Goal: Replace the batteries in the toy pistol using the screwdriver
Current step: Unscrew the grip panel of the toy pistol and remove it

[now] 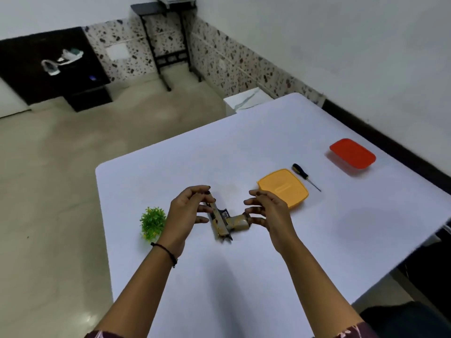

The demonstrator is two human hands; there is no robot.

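On a white table [341, 228], a toy pistol [223, 224] is lying with its slide beside the left hand [188, 211] and its handle pointing at the right hand [264, 212]. Both are hovering loose-fingered, gripping nothing.

toy pistol [220, 223]: was tan-yellow, dark mottling, black trigger
screwdriver [300, 171]: was black-handled, yellow stripe
lid [283, 187]: was orange-yellow
box [352, 153]: was red
plant [153, 222]: was green
table [244, 147]: was white
wall tiles [219, 52]: were white, dark speckles
wristband [166, 251]: was black
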